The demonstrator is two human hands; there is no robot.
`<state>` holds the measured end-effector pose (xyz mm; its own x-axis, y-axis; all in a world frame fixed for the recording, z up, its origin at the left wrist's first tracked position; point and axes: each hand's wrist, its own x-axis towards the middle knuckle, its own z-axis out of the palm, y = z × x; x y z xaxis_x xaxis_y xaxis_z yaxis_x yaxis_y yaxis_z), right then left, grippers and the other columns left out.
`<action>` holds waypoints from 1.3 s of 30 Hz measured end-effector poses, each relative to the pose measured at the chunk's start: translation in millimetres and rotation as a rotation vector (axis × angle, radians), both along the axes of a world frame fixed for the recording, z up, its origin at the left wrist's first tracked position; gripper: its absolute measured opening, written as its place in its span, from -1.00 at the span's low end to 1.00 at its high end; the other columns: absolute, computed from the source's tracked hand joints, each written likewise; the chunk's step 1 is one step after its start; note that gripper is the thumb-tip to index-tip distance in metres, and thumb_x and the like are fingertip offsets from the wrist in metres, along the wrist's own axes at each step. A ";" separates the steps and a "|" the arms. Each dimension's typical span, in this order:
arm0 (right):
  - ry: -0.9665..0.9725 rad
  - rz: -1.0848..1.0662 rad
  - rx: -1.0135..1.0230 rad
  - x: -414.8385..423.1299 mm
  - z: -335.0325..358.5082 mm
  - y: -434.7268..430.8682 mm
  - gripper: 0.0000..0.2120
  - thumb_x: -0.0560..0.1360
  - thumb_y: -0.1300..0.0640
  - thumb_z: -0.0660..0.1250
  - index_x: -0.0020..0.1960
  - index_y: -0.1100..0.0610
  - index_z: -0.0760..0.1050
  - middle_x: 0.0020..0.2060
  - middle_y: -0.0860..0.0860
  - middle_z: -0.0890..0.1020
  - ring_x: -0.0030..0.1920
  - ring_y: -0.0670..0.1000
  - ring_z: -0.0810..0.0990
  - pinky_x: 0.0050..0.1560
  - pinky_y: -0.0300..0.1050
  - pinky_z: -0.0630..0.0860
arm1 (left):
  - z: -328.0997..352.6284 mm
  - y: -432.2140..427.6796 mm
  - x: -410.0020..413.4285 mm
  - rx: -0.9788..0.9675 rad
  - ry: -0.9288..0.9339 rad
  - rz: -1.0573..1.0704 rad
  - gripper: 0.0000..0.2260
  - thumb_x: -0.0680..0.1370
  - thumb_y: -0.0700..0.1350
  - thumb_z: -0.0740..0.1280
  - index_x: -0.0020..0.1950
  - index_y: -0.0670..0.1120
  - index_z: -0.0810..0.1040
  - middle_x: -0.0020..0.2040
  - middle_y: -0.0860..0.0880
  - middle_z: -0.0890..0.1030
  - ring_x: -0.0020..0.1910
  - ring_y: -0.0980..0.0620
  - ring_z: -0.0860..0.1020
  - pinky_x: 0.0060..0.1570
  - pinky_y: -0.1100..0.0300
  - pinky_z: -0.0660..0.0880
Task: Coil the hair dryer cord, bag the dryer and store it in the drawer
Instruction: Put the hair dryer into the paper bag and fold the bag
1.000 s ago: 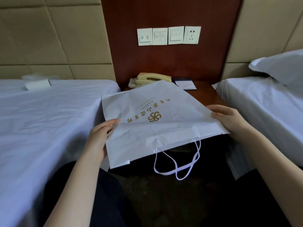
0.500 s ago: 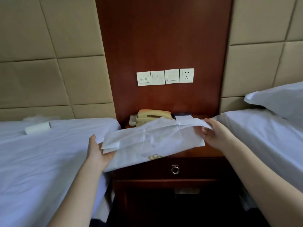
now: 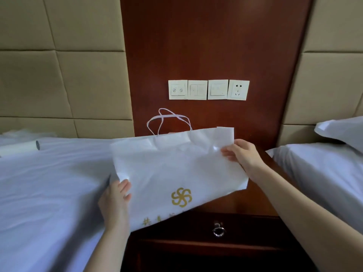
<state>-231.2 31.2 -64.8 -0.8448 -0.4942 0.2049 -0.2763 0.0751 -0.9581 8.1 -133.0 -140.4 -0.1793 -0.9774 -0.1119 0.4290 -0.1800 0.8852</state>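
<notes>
Paper bag [image 3: 176,169] flipped upright since a second ago; handles [image 3: 169,120] now on top; held above the bedside table [image 3: 245,203]; left hand [image 3: 115,203] fingers grip its lower-left edge, right hand [image 3: 241,154] pinches the top-right; dryer out of view; drawer [image 3: 196,226] closed; mouth needs opening, I'd say.

The bag [image 3: 176,169] pinched in the fingers [image 3: 228,154] is thin, matt white paper-like sheet, creased, with a gold print [image 3: 181,197] and smooth white cord handles [image 3: 169,120]. Below the fingers, the counter [image 3: 261,201] and drawer [image 3: 186,226] are dark varnished wood, and the ring pull [image 3: 218,231] is shiny metal. Left of them, the bed sheet [image 3: 55,183] is matt white cloth.
</notes>
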 end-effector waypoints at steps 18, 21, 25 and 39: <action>0.583 0.121 0.607 -6.0 -12.5 -74.8 -0.28 0.47 0.16 0.33 0.49 0.07 0.00 0.36 0.13 0.35 0.34 0.22 0.29 0.19 0.06 0.35 | -24.3 -50.7 21.4 -0.084 -0.604 -0.059 -0.19 0.28 0.04 0.47 0.44 -0.07 0.18 0.14 0.01 0.38 0.11 -0.08 0.46 0.18 -0.10 0.46; 0.605 -0.051 0.655 -0.3 -10.6 -67.0 -0.18 0.47 0.11 0.36 0.52 0.05 -0.10 0.37 0.19 0.25 0.34 0.28 0.25 0.24 0.12 0.31 | -22.0 -54.6 28.0 -0.045 -0.447 -0.129 -0.57 0.24 -0.07 0.48 0.04 -0.21 0.53 -0.17 -0.03 0.58 -0.16 -0.08 0.53 -0.08 0.02 0.50; 0.357 -0.115 0.672 -2.8 -10.5 -54.6 -0.39 0.48 0.05 0.34 0.40 0.26 0.20 0.20 0.27 0.48 0.18 0.25 0.48 0.12 0.07 0.45 | -19.0 -52.6 29.4 -0.102 -0.424 -0.140 -0.92 0.46 -0.19 0.41 -0.14 -0.19 0.57 -0.27 -0.11 0.59 -0.29 -0.08 0.54 -0.14 0.08 0.47; 0.412 -0.128 0.291 -10.1 -14.7 -47.5 -0.96 0.51 0.22 0.22 -0.10 0.15 0.44 -0.23 0.00 0.50 -0.21 0.04 0.44 -0.34 -0.16 0.33 | 2.0 -44.7 32.0 -0.538 -0.508 -0.016 -0.90 0.52 -0.26 0.31 -0.14 -0.08 0.54 -0.25 0.00 0.57 -0.29 0.05 0.47 -0.28 0.19 0.37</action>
